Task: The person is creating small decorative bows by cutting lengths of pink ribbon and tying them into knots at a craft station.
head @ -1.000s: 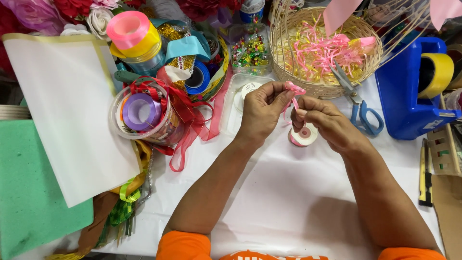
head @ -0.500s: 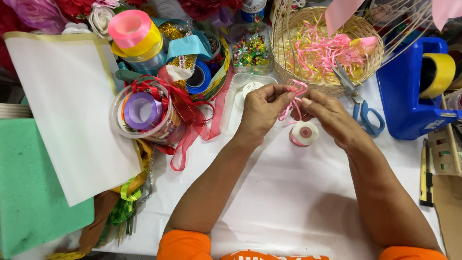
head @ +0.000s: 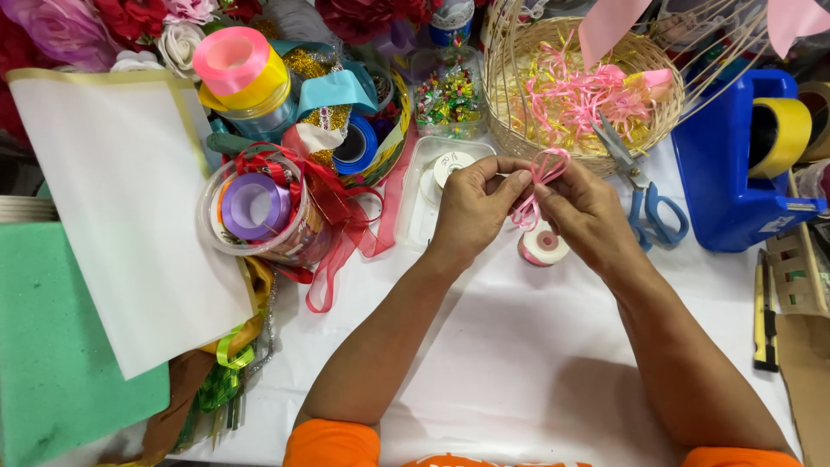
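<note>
White cloth covers the craft table (head: 519, 346), which is crowded along its far edge with supplies. Both hands meet above the middle of it: the left hand (head: 471, 207) pinches a thin pink curling ribbon (head: 543, 173) between thumb and forefinger, and the right hand (head: 584, 216) closes its fingers on the same ribbon from the other side, so that 2 small loops stand up between the fingertips. A strand runs down from the loops to a small white spool of pink ribbon (head: 543, 246), which stands on the cloth just below the hands and partly under the right one. Behind the hands sits a woven wicker basket (head: 510, 95) holding pink and yellow ribbon shreds, with blue-handled scissors (head: 653, 212) leaning on its rim. To the right stands a blue tape dispenser (head: 731, 173) with a yellow roll. To the left lie a clear tub of ribbon rolls (head: 255, 212), a sheet of white paper (head: 112, 207) and a green foam block (head: 60, 346).
</note>
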